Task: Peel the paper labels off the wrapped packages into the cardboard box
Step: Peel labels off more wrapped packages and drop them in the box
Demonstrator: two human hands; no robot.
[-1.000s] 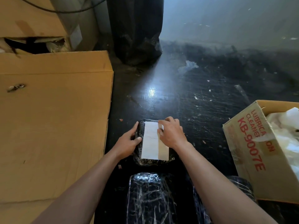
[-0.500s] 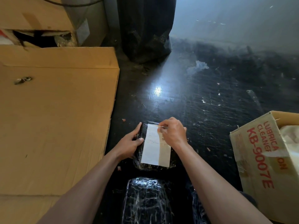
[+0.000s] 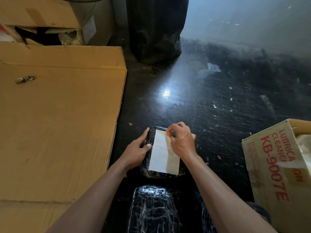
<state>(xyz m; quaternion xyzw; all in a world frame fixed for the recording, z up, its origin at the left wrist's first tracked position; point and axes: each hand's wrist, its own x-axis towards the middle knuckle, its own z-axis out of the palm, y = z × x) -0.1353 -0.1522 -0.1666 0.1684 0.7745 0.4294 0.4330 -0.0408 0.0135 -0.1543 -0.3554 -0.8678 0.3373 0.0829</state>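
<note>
A black plastic-wrapped package (image 3: 148, 172) lies on the dark floor in front of me with a white paper label (image 3: 162, 158) on its top. My left hand (image 3: 137, 151) grips the package's left edge, thumb resting on top. My right hand (image 3: 180, 142) pinches the label's far right corner, which looks slightly lifted. The cardboard box (image 3: 269, 165) with red print stands at the right, open, with pale crumpled paper (image 3: 305, 145) inside.
A second wrapped package (image 3: 154, 209) lies nearer to me, between my forearms. Flattened cardboard (image 3: 58, 123) covers the floor at the left, with more boxes (image 3: 42, 14) behind it. A black bag (image 3: 156, 29) stands at the back. Small scraps dot the floor.
My right hand's fingers have moved from lying flat on the label to pinching its far right corner. The view has shifted so the box sits farther right. My left hand stays put.
</note>
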